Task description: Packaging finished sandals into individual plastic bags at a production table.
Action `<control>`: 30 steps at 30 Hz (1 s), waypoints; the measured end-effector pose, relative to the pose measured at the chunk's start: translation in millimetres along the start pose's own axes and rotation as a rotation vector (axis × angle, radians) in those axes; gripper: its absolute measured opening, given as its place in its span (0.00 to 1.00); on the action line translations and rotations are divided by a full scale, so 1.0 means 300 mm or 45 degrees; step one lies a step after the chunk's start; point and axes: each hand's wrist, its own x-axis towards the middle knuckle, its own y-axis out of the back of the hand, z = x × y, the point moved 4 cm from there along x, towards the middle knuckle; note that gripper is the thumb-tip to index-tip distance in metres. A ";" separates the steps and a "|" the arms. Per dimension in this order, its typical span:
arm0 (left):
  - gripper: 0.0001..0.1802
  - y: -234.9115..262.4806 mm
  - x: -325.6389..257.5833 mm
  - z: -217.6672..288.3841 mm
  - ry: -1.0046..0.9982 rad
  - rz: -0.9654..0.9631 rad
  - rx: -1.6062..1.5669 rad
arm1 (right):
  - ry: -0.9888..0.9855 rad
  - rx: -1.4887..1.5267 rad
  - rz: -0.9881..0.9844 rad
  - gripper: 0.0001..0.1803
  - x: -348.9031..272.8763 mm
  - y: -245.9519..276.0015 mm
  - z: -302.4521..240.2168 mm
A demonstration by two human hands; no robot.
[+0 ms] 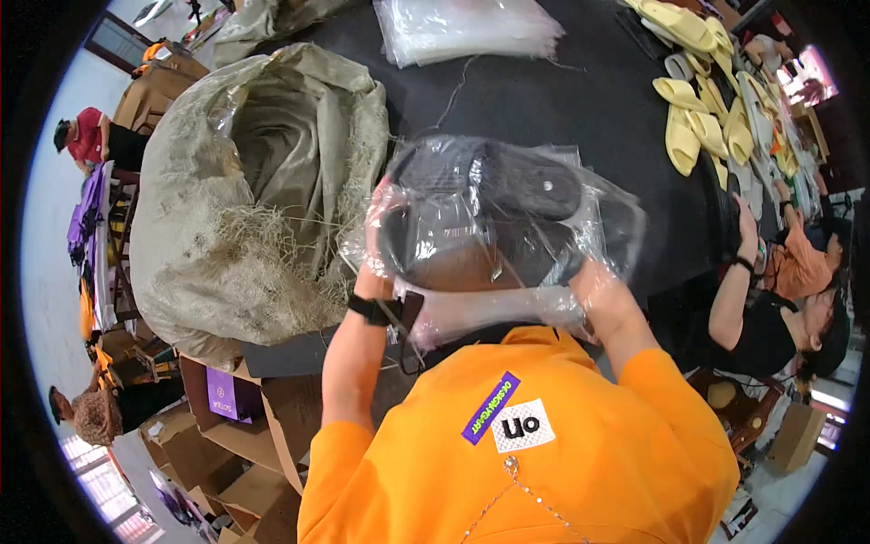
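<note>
Dark footwear (548, 190) in a clear plastic bag (618, 210) sits b/w a worker's two hands, just R of a big grey-green woven sack (204, 172) & above a black table (607, 91); glare on the film blurs its exact shape. L hand (379, 222), the one nearer the sack, grips the bag's sack-side end, w/ a black wristband (370, 310) on that arm. R hand (594, 283), on the side away from the sack, is at the other end, partly under film; can't tell if its fingers are closed. Loose film hangs toward the worker's orange top (607, 435), w/ patches & a beaded chain. Sack's mouth gapes, frayed threads on its rim. Beyond the sack & to its R, a stack of clear bags (467, 32) lies flat, loose thread (458, 91) close by. Well R of the sack: pale-yellow slides (693, 127) in a pile, & a co-worker in black (770, 334), dark band on wrist. On the sack's near side, a cardboard box (288, 426) w/ purple panel. L of the sack, bkgd: person in red top (88, 136), dark cap, by purple cloth (86, 213)
</note>
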 end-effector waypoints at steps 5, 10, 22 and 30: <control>0.31 0.332 -0.047 -0.170 0.531 0.117 0.020 | 0.154 1.277 0.151 0.49 -0.045 0.146 0.042; 0.34 0.273 -0.119 -0.050 0.719 0.079 0.253 | -0.080 1.727 0.161 0.46 -0.116 0.251 0.129; 0.31 -0.136 0.019 0.222 -0.523 0.340 0.590 | -0.217 2.119 0.231 0.14 -0.351 0.133 -0.023; 0.13 -0.537 -0.230 0.192 -0.225 -1.043 0.980 | -0.221 0.917 -0.925 0.24 -0.515 -0.015 -0.357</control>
